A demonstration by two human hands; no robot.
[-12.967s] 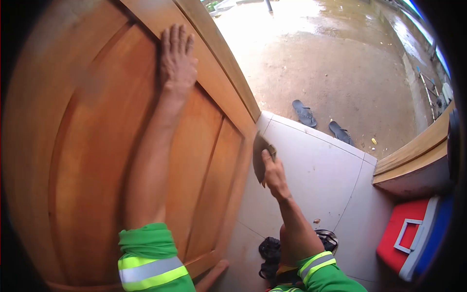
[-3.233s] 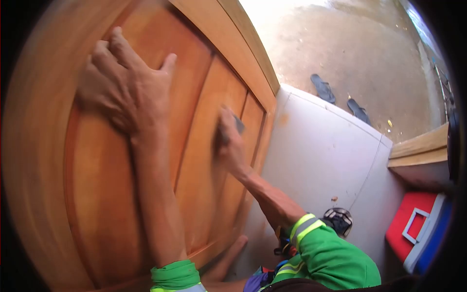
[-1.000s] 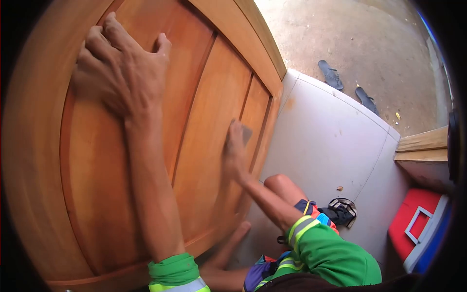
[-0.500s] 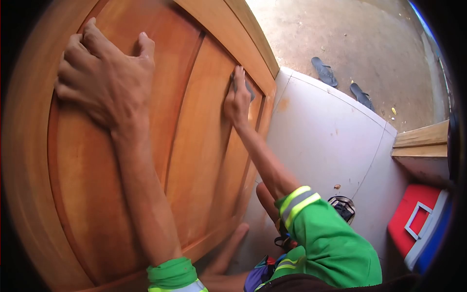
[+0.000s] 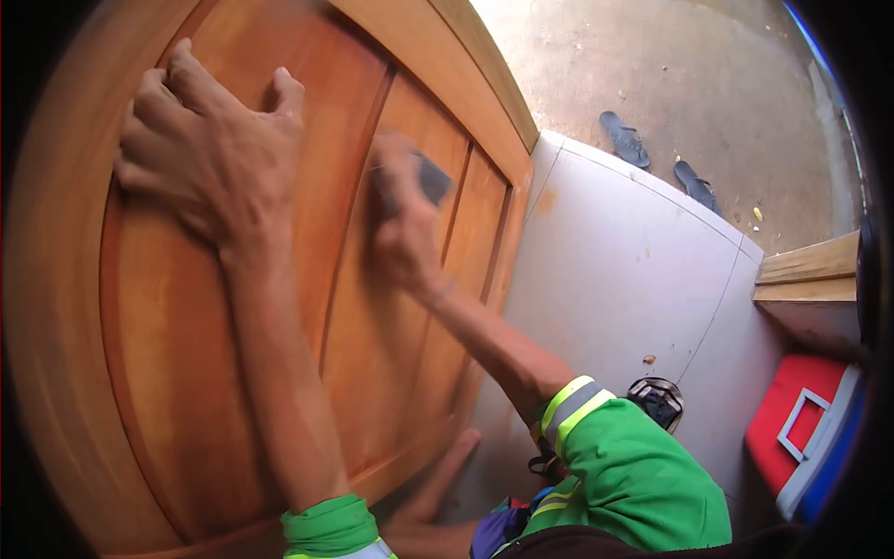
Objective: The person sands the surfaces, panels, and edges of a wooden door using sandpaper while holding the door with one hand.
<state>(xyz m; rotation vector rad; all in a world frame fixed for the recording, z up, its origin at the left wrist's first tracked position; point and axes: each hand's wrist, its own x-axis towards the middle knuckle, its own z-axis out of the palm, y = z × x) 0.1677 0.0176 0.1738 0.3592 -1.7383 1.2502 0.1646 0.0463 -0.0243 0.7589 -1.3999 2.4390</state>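
A brown wooden door point(image 5: 363, 307) with recessed panels fills the left side of the head view. My left hand point(image 5: 214, 140) rests against its upper left part, fingers bent over the panel's edge moulding and thumb apart, with nothing held. Lower and to the right, my right hand point(image 5: 406, 228) presses a dark grey piece of sandpaper point(image 5: 432, 181) against a middle panel. That hand is smeared by motion, and its fingers cover part of the sandpaper.
White floor tiles point(image 5: 633, 270) lie right of the door. Two dark flip-flops point(image 5: 625, 140) lie on the concrete beyond the tile edge. A red, white and blue cooler box point(image 5: 792, 419) stands at the lower right, below a wooden door frame point(image 5: 808, 270). A small black-and-clear object point(image 5: 656, 403) sits near my right sleeve.
My right hand has moved left with the sandpaper, away from the panel's right corner to a middle panel. My left hand stays in place on the door.
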